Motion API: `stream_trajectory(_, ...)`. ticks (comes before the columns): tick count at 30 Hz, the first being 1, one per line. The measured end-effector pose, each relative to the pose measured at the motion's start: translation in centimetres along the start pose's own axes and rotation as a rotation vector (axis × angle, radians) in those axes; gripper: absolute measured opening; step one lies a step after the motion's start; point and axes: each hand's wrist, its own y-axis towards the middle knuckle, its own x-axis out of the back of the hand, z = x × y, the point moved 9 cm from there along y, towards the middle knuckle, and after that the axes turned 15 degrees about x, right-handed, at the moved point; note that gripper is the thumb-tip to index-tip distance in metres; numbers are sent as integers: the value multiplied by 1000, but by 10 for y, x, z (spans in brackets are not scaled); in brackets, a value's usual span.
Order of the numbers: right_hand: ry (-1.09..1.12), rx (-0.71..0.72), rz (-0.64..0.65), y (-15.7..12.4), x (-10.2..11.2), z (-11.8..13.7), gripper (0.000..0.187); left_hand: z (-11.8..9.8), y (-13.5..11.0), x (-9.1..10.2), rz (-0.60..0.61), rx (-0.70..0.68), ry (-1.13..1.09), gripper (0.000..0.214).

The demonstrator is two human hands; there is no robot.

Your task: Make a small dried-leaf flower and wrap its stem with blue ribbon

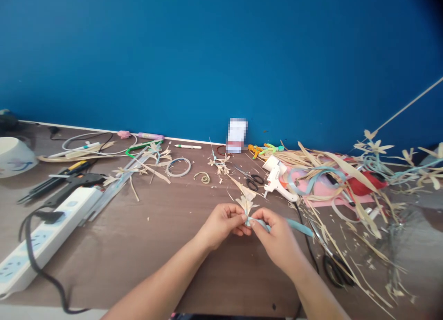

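Observation:
Over the front middle of the table, my two hands meet fingertip to fingertip. My left hand [226,223] pinches the base of a pale straw flower [246,203], whose petals fan out above the fingers. My right hand [273,230] is closed on a light blue ribbon [299,227] at the flower's base; its loose end trails out to the right behind that hand. Part of the ribbon shows between the two thumbs. The flower's stem is hidden by the fingers.
Right: a white glue gun [277,178], black-handled scissors [337,270], smaller scissors [251,179] and straw strips [367,223]. Left: a white power strip [51,237], a black glue gun [74,184] and clear glue sticks [114,193]. Straw scraps litter the brown table [145,260]; a blue wall [207,57] stands behind.

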Motion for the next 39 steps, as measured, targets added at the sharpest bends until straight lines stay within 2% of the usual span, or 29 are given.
stream_trajectory(14, -117, 18, -64, -13, -7, 7, 13, -4, -1, 1, -65, -117, 66, 26)
stream_trajectory(19, -203, -5, -89, -15, -8, 5, 11, 4, 2, 8, -112, -50, 8, 22)
stream_trajectory(22, -335, 7, -122, -15, -5, 10, 7, 7, 3, 11, -122, -7, -38, 18)
stream_trajectory(25, -506, 87, -154, -15, -3, 20, 3, 8, 2, 13, -132, 20, -71, 17)
stream_trajectory(29, -679, 214, -162, -13, -8, 33, 8, 9, 2, 14, -135, 44, -83, 15)
stream_trajectory(33, -735, 279, -177, -12, -11, 36, 12, 15, 5, 18, -160, 97, -123, 12)
stream_trajectory(39, -757, 309, -104, -8, -21, 29, 15, 21, 10, 22, -169, 143, -141, 10)
